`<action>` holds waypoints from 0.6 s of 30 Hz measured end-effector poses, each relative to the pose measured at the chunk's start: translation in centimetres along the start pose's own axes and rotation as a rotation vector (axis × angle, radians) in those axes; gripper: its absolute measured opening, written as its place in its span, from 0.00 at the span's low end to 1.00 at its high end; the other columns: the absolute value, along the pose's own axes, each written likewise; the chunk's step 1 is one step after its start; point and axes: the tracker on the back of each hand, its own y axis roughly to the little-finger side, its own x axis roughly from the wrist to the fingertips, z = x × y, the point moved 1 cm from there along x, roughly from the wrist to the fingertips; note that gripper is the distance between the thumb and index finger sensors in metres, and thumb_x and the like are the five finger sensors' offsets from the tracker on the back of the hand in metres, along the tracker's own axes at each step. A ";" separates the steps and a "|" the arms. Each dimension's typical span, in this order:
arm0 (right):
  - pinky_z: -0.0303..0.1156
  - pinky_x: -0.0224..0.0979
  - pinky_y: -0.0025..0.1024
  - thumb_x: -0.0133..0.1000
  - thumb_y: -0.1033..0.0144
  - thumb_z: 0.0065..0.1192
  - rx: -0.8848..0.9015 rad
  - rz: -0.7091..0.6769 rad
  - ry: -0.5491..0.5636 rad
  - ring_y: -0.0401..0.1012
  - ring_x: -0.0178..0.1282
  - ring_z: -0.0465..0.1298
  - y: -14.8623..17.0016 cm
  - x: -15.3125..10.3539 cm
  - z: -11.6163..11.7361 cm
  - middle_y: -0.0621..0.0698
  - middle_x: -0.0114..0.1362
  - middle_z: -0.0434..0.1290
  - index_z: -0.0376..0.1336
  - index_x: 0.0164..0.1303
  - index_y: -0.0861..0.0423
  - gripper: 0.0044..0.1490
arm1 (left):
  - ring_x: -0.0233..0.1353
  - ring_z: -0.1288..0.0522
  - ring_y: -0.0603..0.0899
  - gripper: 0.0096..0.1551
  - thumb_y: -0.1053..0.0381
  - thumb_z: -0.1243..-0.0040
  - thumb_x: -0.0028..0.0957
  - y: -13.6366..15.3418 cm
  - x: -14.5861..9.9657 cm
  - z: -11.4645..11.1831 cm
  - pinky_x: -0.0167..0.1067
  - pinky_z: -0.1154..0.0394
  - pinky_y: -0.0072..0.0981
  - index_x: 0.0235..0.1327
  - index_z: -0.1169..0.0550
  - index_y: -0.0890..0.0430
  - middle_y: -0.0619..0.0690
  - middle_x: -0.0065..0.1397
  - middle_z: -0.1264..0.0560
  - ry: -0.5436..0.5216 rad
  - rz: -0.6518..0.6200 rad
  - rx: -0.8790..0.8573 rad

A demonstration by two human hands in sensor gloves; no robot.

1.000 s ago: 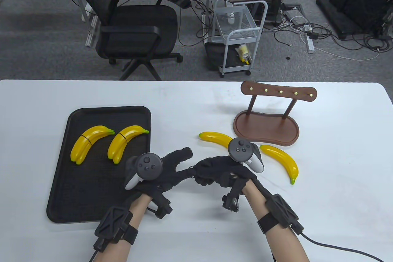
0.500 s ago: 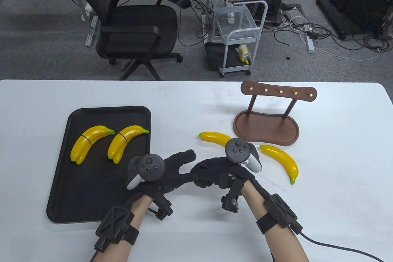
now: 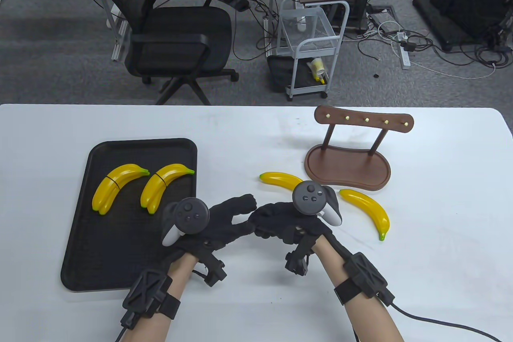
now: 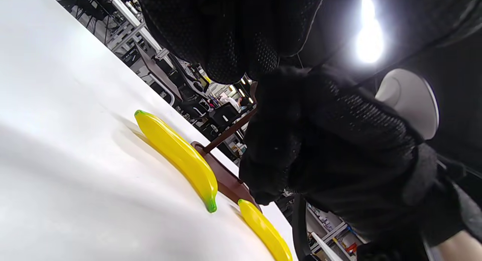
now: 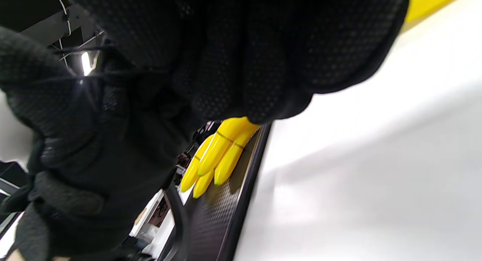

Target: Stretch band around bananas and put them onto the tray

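Take the black tray as your landmark on the white surface; it holds two banded pairs of bananas; the first banana pair lies in its far-left part, the second banana pair just to the right of that, close to the tray's right rim; each pair has a thin dark band round its middle; from the right wrist view you see one banded pair lying inside the tray rim.

To the right of the tray, off it, two loose bananas lie on the surface; the nearer loose banana is partly hidden behind your right hand's tracker; the farther loose banana lies further right still, apart from the first; beyond them from the tray stands a brown wooden rack with a row of brass pegs along its top bar.

Your left hand hovers just past the tray's right rim, its fingers stretched toward your right hand and loosely bent; your right hand meets it there, fingers curled inward; the two hands touch between the tray and the loose bananas; a thin dark line shows near the fingers in the wrist views, but you cannot tell for certain whether either hand pinches a band.
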 end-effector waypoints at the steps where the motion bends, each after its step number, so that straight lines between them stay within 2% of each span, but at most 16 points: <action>1: 0.79 0.51 0.48 0.62 0.58 0.62 -0.010 0.003 0.015 0.50 0.49 0.84 0.0 -0.1 -0.2 0.54 0.53 0.83 0.74 0.57 0.60 0.23 | 0.78 0.25 0.58 0.47 0.25 0.47 0.45 0.1 0.0 0.1 0.77 0.30 0.51 0.78 0.33 0.45 0.45 0.80 0.28 -0.001 0.000 -0.005; 18: 0.79 0.52 0.47 0.61 0.57 0.62 -0.125 0.014 0.190 0.49 0.50 0.84 0.6 -0.7 -2.0 0.54 0.54 0.83 0.73 0.57 0.58 0.23 | 0.75 0.23 0.58 0.41 0.27 0.52 0.45 0.0 0.3 -0.6 0.75 0.29 0.52 0.71 0.27 0.43 0.44 0.77 0.24 0.044 0.004 -0.091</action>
